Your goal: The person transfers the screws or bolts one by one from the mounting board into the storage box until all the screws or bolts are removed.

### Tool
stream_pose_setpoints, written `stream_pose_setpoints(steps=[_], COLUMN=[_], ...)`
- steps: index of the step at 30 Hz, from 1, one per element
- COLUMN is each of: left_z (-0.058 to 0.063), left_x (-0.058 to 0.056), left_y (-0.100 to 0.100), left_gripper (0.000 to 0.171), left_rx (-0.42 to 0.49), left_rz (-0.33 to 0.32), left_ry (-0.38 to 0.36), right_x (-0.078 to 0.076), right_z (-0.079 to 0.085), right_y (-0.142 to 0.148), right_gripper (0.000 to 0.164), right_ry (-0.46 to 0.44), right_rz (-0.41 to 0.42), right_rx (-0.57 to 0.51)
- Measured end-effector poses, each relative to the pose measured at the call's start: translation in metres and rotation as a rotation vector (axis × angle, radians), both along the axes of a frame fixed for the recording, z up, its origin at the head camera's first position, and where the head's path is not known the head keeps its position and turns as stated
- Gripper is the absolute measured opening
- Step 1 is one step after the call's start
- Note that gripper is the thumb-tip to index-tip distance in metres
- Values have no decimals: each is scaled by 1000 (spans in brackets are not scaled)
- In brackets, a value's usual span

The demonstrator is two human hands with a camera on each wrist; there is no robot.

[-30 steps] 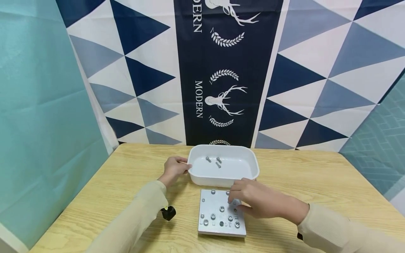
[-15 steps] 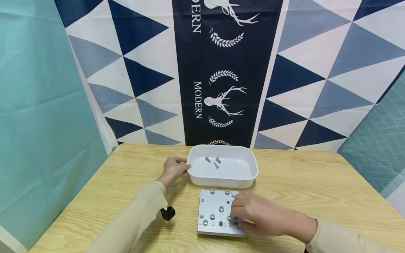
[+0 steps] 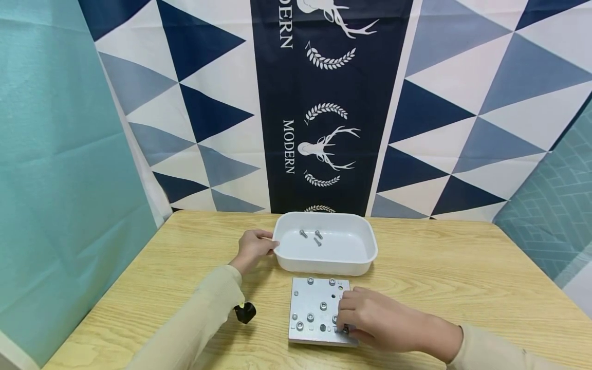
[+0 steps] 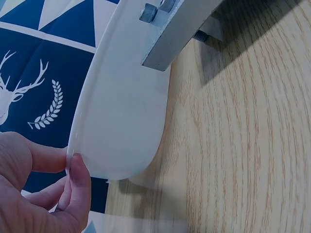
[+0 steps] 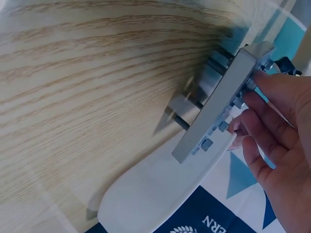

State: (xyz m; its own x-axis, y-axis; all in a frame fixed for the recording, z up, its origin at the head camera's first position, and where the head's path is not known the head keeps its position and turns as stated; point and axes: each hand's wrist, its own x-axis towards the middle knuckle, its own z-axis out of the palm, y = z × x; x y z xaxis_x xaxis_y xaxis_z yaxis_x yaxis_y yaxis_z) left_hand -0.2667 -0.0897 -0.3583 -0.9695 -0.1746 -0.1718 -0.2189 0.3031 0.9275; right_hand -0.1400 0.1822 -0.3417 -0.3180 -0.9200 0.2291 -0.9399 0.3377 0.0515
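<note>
A silver metal plate (image 3: 311, 299) with several socket-head bolts standing in it sits in front of me, raised on threaded shanks that show below it in the wrist views. My right hand (image 3: 376, 319) is at its near right corner, thumb and forefinger pinching the head of a bolt (image 5: 250, 84). Beyond the plate stands a white plastic tray (image 3: 324, 265). My left hand (image 3: 252, 248) pinches its left rim between thumb and fingers, as the left wrist view also shows. Three loose bolts (image 3: 318, 234) lie inside the tray. Two holes in the plate's right half show without bolts.
The wooden table (image 3: 199, 241) carries both tray and plate. Behind its far edge hangs a patterned curtain (image 3: 319, 118), with a teal sheet (image 3: 60, 154) on the left. A black piece (image 3: 245, 312) sits by my left wrist.
My right hand has moved from the middle right of the plate toward me, to the near right corner bolt. One loose bolt in the tray has rolled slightly. The left hand stays on the rim.
</note>
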Motion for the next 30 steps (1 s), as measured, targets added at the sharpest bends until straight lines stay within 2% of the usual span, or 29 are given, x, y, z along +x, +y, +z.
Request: stream_pose_setpoints(steps=[6,17,30], left_z=[-1,0,-2], left_x=[0,0,1], left_y=[-1,-2,-2], left_gripper=[28,29,28], left_rx=[3,20,17], left_rz=[-1,-12,-8], left_ry=[1,6,6], right_x=[1,1,4], right_z=[-1,-3,-2], right_y=[-2,-4,-6], right_gripper=[20,21,18], right_ry=[-6,52,70], right_rz=[-10,8,-7], right_rx=[5,-13,16])
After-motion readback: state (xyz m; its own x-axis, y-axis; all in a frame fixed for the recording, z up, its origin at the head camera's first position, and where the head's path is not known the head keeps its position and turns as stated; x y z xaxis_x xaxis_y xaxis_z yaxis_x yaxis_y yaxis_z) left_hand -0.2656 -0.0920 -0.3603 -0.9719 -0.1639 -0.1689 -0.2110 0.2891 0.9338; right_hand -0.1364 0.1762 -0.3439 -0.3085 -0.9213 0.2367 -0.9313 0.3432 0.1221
